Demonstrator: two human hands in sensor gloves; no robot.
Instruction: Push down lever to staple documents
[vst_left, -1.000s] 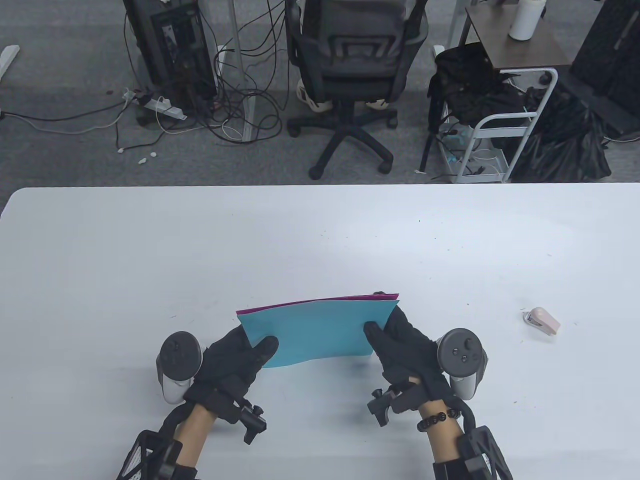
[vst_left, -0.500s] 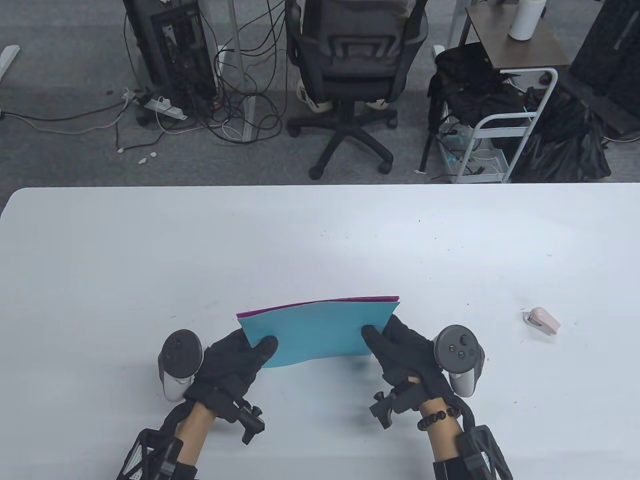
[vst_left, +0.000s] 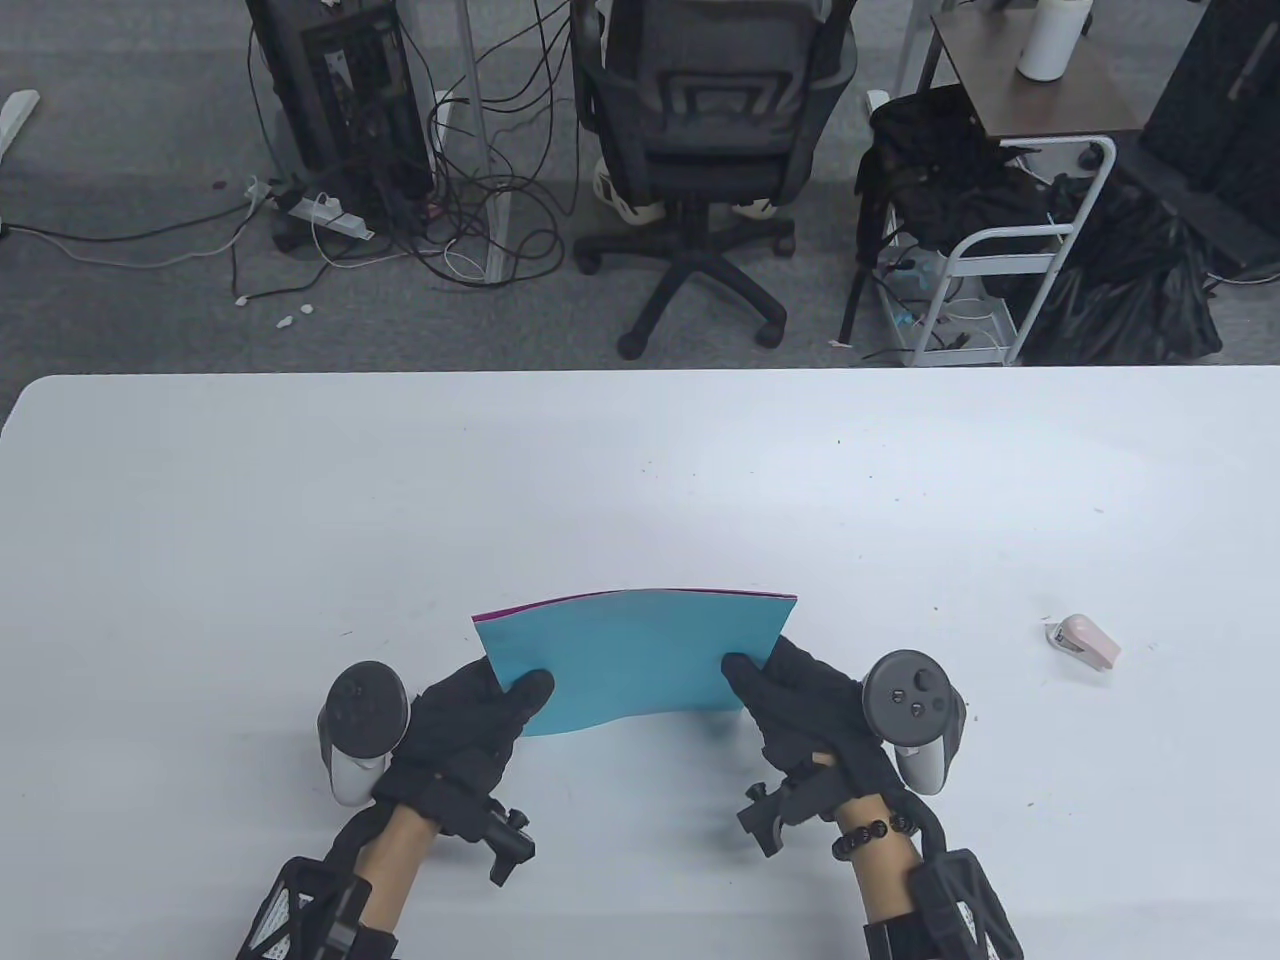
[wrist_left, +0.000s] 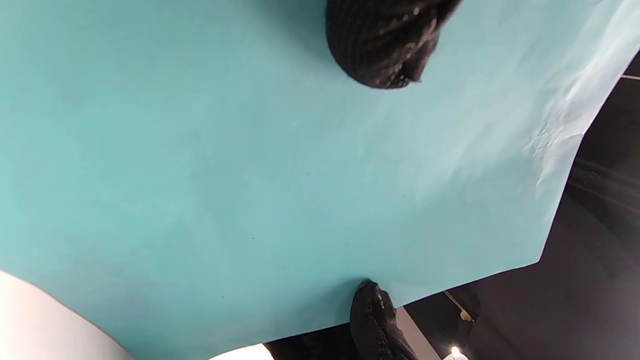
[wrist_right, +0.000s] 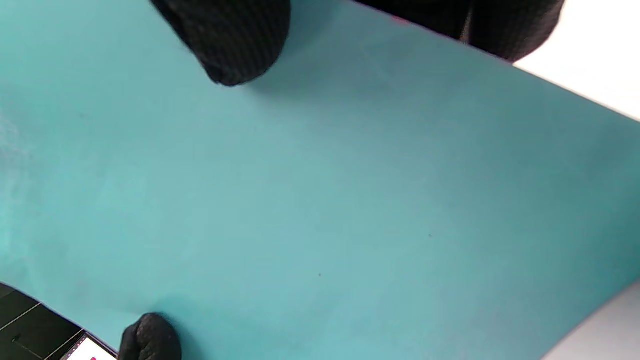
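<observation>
1. The step in hand looks like squaring the sheets before stapling: a teal sheet (vst_left: 635, 660) with a magenta sheet (vst_left: 500, 614) behind it, whose edge peeks out at the top left. To do it well, I judge the edges should be brought flush and a corner kept firmly pinched so nothing slides.
2. The left hand (vst_left: 470, 725) grips the left lower corner of the stack, thumb on the teal face, fingers closed behind.
3. The right hand (vst_left: 805, 705) grips the right lower corner the same way, thumb on front.
4. The stack is held above the counter (vst_left: 640, 470), bowing slightly between the hands.
5. The pink stapler (vst_left: 1083, 641) lies on the counter well to the right, untouched; one hand must free itself to fetch it.
</observation>
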